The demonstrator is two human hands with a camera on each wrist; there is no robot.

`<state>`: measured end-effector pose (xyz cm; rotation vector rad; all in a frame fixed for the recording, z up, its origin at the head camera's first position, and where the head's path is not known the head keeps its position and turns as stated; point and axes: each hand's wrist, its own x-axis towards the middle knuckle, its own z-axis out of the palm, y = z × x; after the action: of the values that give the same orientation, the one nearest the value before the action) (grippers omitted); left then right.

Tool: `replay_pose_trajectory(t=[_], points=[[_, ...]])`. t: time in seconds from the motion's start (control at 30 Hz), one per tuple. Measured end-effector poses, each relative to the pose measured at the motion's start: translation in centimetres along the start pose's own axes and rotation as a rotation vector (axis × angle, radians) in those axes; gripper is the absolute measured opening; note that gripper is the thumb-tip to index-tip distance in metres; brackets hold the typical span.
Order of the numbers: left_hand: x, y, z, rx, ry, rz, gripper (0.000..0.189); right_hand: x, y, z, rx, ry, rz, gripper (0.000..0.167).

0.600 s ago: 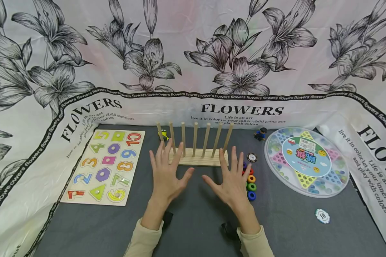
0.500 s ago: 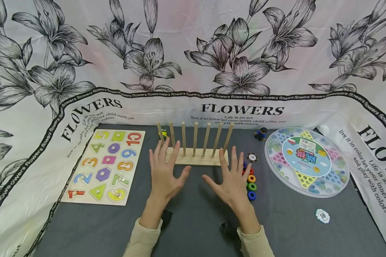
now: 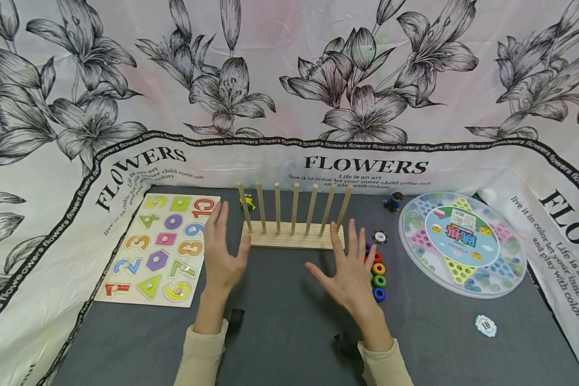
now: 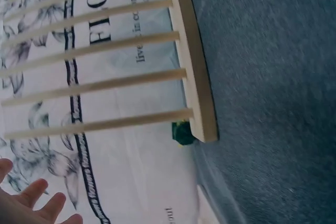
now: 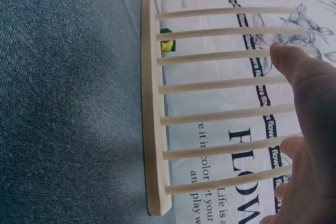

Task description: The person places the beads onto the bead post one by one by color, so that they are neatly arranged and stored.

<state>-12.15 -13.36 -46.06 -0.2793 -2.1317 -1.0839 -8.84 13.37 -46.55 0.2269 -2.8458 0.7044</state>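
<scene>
A wooden peg rack (image 3: 294, 241) stands at the back middle of the table, several upright pegs (image 3: 295, 210) rising from its flat base. My left hand (image 3: 223, 265) is held out with straight fingers between the rack and the number board (image 3: 159, 252), overlapping the board's right edge in the head view. My right hand (image 3: 349, 273) is spread in front of the rack's right end, thumb pointing inward. Neither hand holds anything. Beside the right hand lie small colored rings (image 3: 378, 281), red, orange, green and blue, partly hidden by its fingers.
A green and yellow frog figure (image 3: 247, 202) sits behind the rack's left end. To the right are a small figure in blue (image 3: 393, 201), a black chip (image 3: 380, 237), a round Chinese checkers box (image 3: 463, 244) and a white chip (image 3: 485, 325). Flowered cloth (image 3: 289, 80) rises behind.
My left hand has moved left, away from the rack's front toward the number board, uncovering the rack's left end and the frog. The right hand has stayed nearly still.
</scene>
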Motion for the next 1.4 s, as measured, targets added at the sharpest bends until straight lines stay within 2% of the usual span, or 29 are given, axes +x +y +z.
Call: replay_pose_trajectory(t=[0.13,0.27,0.5,0.67,0.77,0.9,1.3,1.4], points=[[-0.1,-0.9,-0.3,-0.048,-0.033,-0.067,0.073,0.0,-0.1,-0.1,0.012,-0.006,-0.003,0.105],[-0.1,-1.7,-0.3,-0.083,-0.057,-0.102,0.070,0.0,0.0,0.0,0.014,0.002,-0.016,0.104],[-0.2,-2.9,0.3,-0.090,-0.140,-0.172,0.069,0.0,0.0,0.1,0.014,0.012,-0.029,0.100],[-0.2,-4.0,0.7,-0.081,-0.188,-0.194,0.074,0.0,0.1,0.0,0.039,0.021,-0.033,0.098],[0.0,-4.7,0.7,-0.106,-0.222,-0.195,0.076,0.0,0.2,-0.2,0.046,0.022,-0.030,0.097],[0.2,-5.7,0.8,-0.155,-0.297,-0.223,0.080,0.0,0.5,-0.6,0.045,0.010,-0.023,0.097],[0.3,-7.1,1.4,-0.232,-0.472,-0.426,0.097,0.3,1.5,-1.0,0.095,0.054,-0.055,0.094],[0.2,-7.4,1.7,-0.219,-0.497,-0.446,0.100,0.4,1.8,-1.2,0.109,0.081,-0.072,0.093]])
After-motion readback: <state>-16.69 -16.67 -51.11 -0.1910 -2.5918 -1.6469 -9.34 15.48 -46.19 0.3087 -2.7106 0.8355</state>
